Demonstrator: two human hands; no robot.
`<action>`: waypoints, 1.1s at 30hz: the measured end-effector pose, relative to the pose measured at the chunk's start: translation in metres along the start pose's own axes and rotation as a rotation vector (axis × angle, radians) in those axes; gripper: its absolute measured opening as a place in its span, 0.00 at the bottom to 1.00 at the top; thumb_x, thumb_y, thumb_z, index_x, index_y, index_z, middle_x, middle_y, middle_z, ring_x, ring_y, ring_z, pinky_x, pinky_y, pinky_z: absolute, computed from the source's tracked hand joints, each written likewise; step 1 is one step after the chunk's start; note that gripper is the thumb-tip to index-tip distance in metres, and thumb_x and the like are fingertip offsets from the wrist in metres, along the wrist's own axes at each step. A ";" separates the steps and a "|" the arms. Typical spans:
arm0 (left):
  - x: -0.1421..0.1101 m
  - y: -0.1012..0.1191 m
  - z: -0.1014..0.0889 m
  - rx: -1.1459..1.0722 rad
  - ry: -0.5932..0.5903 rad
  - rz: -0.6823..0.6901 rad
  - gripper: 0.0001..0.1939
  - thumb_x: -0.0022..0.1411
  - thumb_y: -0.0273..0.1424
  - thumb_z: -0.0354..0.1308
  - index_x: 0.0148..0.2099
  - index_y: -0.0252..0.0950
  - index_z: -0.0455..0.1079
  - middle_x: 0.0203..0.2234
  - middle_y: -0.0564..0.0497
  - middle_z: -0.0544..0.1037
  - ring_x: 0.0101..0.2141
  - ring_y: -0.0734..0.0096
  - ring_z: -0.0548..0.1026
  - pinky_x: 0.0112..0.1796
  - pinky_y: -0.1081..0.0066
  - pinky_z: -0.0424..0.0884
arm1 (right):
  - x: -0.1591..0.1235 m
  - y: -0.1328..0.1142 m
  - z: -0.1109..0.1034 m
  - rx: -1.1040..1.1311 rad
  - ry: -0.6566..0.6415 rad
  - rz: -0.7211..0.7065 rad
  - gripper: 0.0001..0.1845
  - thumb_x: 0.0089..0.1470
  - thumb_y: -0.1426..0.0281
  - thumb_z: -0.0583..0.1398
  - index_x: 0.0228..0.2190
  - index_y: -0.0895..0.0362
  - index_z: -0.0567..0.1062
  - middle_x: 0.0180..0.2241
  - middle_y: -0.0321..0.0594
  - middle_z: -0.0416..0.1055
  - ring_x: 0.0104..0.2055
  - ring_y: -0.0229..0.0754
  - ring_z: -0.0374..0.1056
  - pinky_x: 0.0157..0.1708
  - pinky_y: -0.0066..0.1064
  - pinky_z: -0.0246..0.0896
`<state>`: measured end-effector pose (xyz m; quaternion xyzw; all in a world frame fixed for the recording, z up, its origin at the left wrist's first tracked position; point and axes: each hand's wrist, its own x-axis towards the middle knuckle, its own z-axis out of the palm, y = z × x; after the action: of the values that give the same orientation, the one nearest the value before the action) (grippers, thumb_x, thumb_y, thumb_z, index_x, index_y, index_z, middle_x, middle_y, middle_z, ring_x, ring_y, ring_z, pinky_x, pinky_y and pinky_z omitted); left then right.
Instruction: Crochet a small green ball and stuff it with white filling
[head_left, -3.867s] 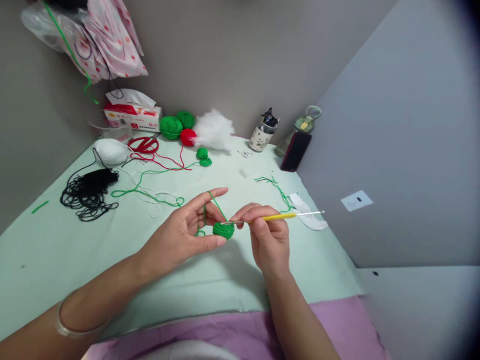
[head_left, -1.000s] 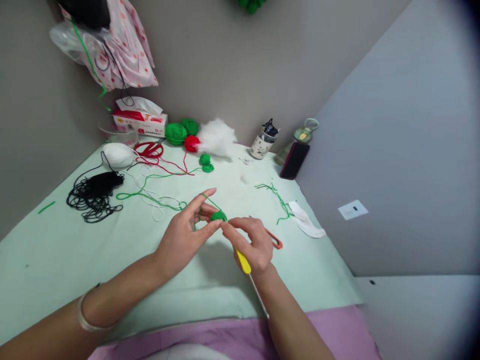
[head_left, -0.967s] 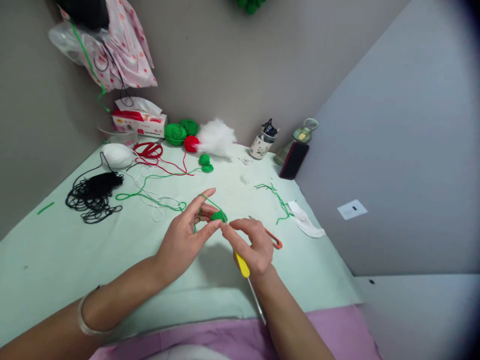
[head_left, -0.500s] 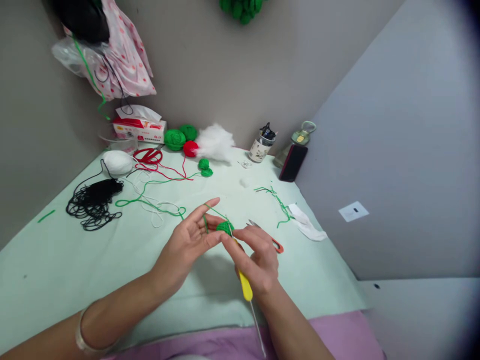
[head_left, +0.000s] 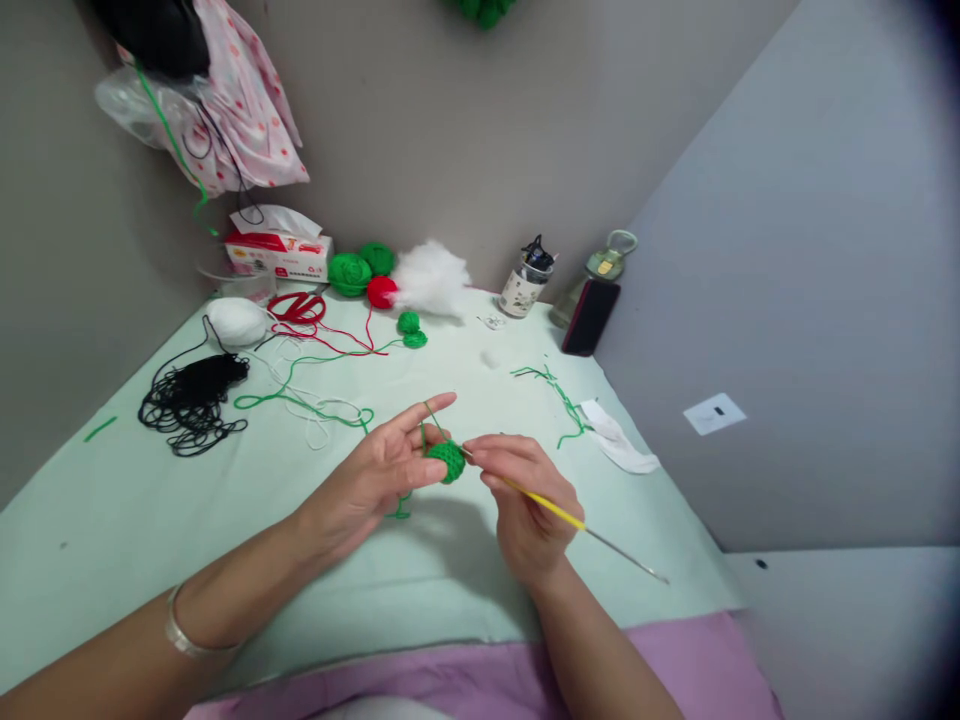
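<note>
A small rounded green crochet piece [head_left: 448, 462] is pinched between the thumb and fingers of my left hand [head_left: 375, 480]. Green yarn runs from it over my raised left index finger, and a loose end hangs below that hand. My right hand [head_left: 532, 500] grips a crochet hook [head_left: 555, 508] with a yellow handle and metal ends. The hook's near tip meets the upper right edge of the green piece; its other end points down to the right. My right fingertips are close beside the piece.
Behind my hands lie a black yarn tangle [head_left: 195, 395], a white yarn ball [head_left: 236, 322], red-handled scissors [head_left: 298, 308], green yarn balls [head_left: 350, 273] and white stuffing [head_left: 431, 280]. At right are green yarn scraps [head_left: 559, 395], a phone [head_left: 591, 317] and a bottle [head_left: 609, 260].
The hook has swung from pointing down towards me to slanting down right. My right hand has turned and shifted slightly right. The orange-handled tool seen beside it earlier is out of sight now.
</note>
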<state>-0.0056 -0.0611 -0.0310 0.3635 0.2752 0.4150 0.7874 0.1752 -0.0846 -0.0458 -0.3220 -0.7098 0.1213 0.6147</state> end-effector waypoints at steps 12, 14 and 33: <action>0.000 0.011 -0.019 0.415 -0.117 0.097 0.36 0.57 0.27 0.67 0.67 0.49 0.65 0.38 0.54 0.67 0.37 0.72 0.68 0.38 0.72 0.68 | 0.008 0.005 -0.009 0.415 -0.050 0.444 0.07 0.62 0.69 0.63 0.36 0.52 0.83 0.32 0.39 0.79 0.30 0.41 0.75 0.30 0.35 0.73; -0.001 0.015 -0.019 0.493 -0.134 0.094 0.35 0.57 0.25 0.65 0.66 0.49 0.66 0.37 0.54 0.67 0.37 0.71 0.69 0.39 0.71 0.68 | 0.008 0.007 -0.009 0.456 -0.058 0.496 0.07 0.61 0.67 0.64 0.35 0.53 0.83 0.32 0.39 0.79 0.29 0.40 0.75 0.30 0.35 0.73; 0.004 0.008 -0.021 0.144 -0.262 -0.017 0.25 0.64 0.33 0.59 0.63 0.42 0.70 0.43 0.48 0.73 0.39 0.65 0.76 0.41 0.65 0.70 | 0.012 0.010 -0.011 0.646 -0.112 0.659 0.06 0.59 0.65 0.67 0.36 0.52 0.84 0.31 0.38 0.80 0.30 0.38 0.75 0.32 0.31 0.72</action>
<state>-0.0228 -0.0471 -0.0378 0.4677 0.2023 0.3364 0.7919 0.1882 -0.0720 -0.0395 -0.3153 -0.5276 0.5421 0.5730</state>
